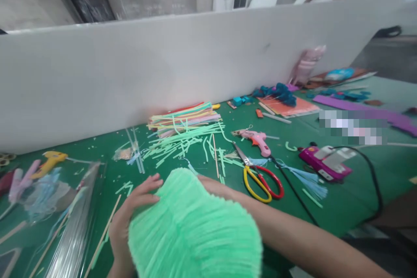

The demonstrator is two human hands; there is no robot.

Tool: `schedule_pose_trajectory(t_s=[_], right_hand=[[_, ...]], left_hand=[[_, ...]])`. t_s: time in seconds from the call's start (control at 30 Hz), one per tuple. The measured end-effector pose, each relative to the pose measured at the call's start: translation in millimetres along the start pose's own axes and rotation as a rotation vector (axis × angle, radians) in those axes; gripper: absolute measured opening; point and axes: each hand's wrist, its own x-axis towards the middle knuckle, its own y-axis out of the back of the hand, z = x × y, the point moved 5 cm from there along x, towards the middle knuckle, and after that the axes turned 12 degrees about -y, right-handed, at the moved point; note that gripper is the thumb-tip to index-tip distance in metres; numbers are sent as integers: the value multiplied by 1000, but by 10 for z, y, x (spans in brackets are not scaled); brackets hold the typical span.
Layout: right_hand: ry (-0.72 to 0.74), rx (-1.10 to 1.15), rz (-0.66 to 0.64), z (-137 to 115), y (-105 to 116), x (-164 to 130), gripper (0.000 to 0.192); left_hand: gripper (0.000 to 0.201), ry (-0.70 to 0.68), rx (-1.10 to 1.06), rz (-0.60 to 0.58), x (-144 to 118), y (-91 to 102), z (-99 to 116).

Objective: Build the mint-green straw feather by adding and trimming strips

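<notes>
Large light-green ribbed fan piece (192, 230), built of many thin strips side by side, lies at the near middle of the green table (342, 200) and reaches down past the bottom edge of the view. Left hand (130, 217) rests on its left rim, thumb and fingers spread flat over the top edge, pressing rather than clenched. Right hand (211, 184) is mostly hidden behind the piece's upper edge; only the wrist and forearm show, running off to the lower right, and whether it grips cannot be told. Just beyond the piece: loose green strip cuttings (182, 141) scattered over the table, with a stack of coloured strips (185, 117) behind them against the white partition wall (130, 74) that closes the far edge. To the right, near the forearm: scissors with yellow and red handles (260, 178), a pink glue gun (257, 139), a light-blue tassel (309, 180), a magenta device (325, 160) with a black cable (374, 182) looping toward the right edge. To the left: clear plastic wrap (71, 217), a yellow glue gun (48, 160), thin wooden sticks (104, 234). Bare green surface lies open between the scissors and the cable.
</notes>
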Motion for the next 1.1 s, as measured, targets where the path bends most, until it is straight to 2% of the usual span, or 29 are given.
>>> schedule_pose_trajectory(t_s=[0.03,0.1,0.17,0.23,0.27,0.33,0.37,0.4,0.43,0.5,0.57,0.63,0.73,0.9,1.1], right_hand=[[-19,-15,-40,16,13,11,45],[-58,2,-163,51,12,-23,57],[30,-25,-202,38,32,-118,56],[216,-126,-141,7,75,-238,42],[293,-184,-90,10,100,-291,35],[364,-279,22,67,158,-350,25],[371,-301,69,112,191,-357,22],[373,-321,111,156,226,-353,21],[376,-337,148,195,261,-343,21],[365,-357,175,252,316,-304,22],[325,-375,152,274,348,-257,20],[289,-394,106,254,361,-224,19],[265,-448,71,187,365,-212,17],[197,-526,68,148,349,-219,13],[159,-558,94,140,343,-208,14]], left_hand=[[12,-43,-33,60,28,-13,25],[15,-67,-99,150,50,-44,42],[14,20,-188,128,42,-107,17],[2,238,-311,78,5,-167,-45],[12,389,-375,60,-29,-191,-83],[44,746,-499,74,-129,-217,-162],[49,895,-563,58,-175,-236,-183],[50,999,-644,22,-206,-262,-191],[61,1058,-699,-42,-223,-288,-195],[67,1050,-617,-245,-234,-318,-226],[52,970,-354,-463,-241,-344,-281],[36,923,-146,-590,-249,-389,-321],[26,966,-135,-576,-254,-481,-321],[28,1018,-113,-513,-242,-536,-297],[20,856,-52,-496,-136,-587,-273]])
